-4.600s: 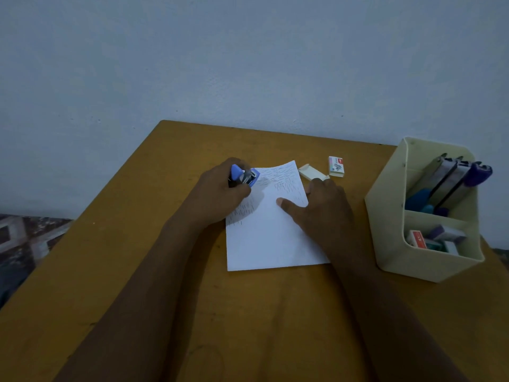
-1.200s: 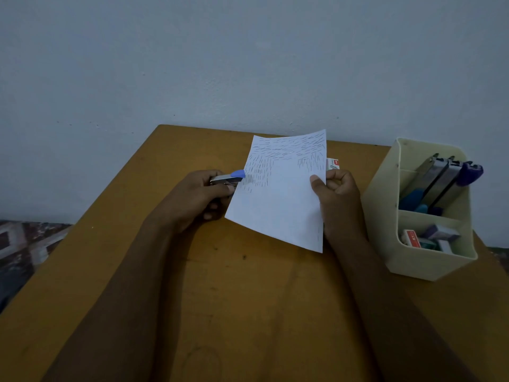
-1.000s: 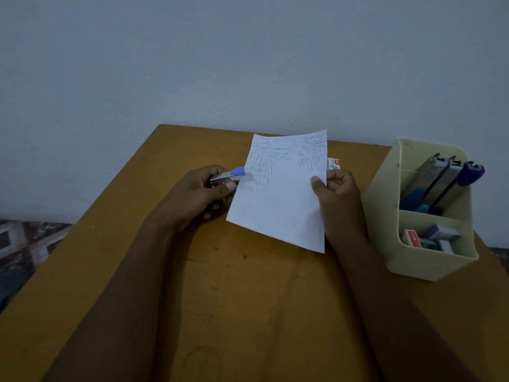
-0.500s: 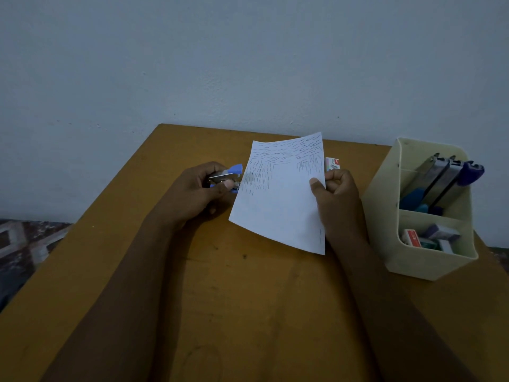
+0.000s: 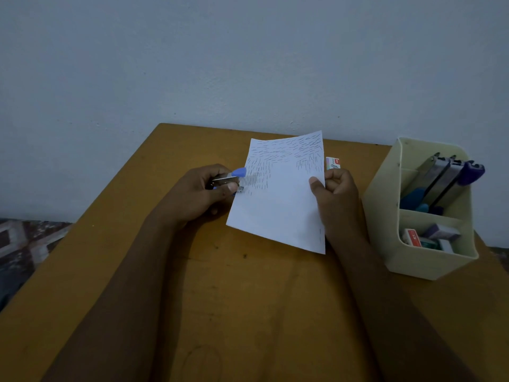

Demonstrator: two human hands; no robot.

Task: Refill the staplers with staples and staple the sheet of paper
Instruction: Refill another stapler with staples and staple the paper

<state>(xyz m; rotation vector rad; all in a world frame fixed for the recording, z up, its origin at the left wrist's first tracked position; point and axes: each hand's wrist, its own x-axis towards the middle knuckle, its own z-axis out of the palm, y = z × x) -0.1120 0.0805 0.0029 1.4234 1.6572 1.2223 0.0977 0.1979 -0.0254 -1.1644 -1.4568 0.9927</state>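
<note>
Stapling step: left hand [image 5: 198,194] wrapped round blue stapler [image 5: 230,178], its mouth over left edge of sheet of paper [image 5: 281,208], held off table [image 5: 192,271] by right hand [image 5: 337,194] pinching right edge; next, likely a firm squeeze, sheet kept steady

This is looking like a home study or office corner: a wooden counter [image 5: 248,312] is standing against a bare wall [image 5: 192,64], and a cream organiser [image 5: 429,260] is holding staplers [image 5: 440,177] and staple boxes [image 5: 413,238].
</note>
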